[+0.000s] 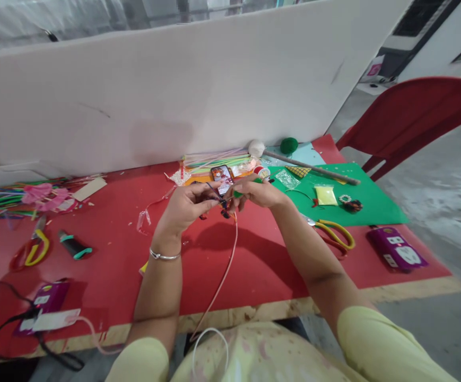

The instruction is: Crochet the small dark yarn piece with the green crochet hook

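Above the middle of the red table (210, 265), my left hand (188, 206) is closed, thumb and fingers pinching a small dark craft piece (225, 205). My right hand (257, 192) meets it from the other side, its fingers curled around a small green-handled tool (237, 194) whose thin tip reaches the dark piece. Just beyond my hands lies a phone (222, 178) with a lit screen. A pink cable (230, 260) runs from beneath my hands to the table's front edge.
Yellow-red scissors (337, 234), a purple box (398, 248), a yellow packet (325, 195) and a grey rod (313, 167) lie right. More scissors (37, 246), a black-teal tool (74, 245) and a white power bank (55, 320) lie left. A white panel (154, 95) stands behind.
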{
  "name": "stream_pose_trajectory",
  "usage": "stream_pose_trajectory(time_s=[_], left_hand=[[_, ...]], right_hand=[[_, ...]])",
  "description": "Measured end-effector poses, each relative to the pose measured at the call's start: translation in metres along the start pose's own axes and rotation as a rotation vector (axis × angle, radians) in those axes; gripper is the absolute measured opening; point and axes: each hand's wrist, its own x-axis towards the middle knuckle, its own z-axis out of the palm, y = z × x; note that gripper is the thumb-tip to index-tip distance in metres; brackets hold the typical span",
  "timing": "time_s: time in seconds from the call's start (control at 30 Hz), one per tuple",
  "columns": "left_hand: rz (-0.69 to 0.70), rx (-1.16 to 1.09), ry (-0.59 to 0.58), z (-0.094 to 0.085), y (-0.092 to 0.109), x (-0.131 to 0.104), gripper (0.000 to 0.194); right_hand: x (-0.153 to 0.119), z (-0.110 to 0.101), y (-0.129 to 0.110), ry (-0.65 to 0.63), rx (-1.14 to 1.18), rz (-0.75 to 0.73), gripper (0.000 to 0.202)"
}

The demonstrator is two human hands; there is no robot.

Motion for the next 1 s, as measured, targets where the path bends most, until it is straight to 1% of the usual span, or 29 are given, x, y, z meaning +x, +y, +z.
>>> stream_pose_trajectory(time_s=[0.17,0.43,0.6,0.77,1.0], left_hand=[[-0.006,0.005,0.008,0.0015,-0.0014,0.0005,0.047],[-0.021,0.016,0.004,0.0042,0.0006,0.0013,0.05],[0.007,0.016,0.04,0.0076,-0.0017,0.0032,0.048],[0.005,0.024,0.023,0.007,-0.0019,0.0028,0.047],[0.014,-0.002,0.008,0.0036,-0.0001,0.0013,0.044]], right_hand=[[-0.0006,-0.0005,-0.0025,-0.008,0.046,-0.011,0.026],[0.0019,-0.0035,0.0022,-0.044,0.085,-0.046,0.024],[-0.0006,-0.0043,-0.0002,-0.021,0.049,-0.053,0.024],[-0.0042,-0.002,-0.0038,-0.003,0.006,-0.07,0.023],[0.0004,-0.0045,0.0002,-0.057,0.109,-0.056,0.025]])
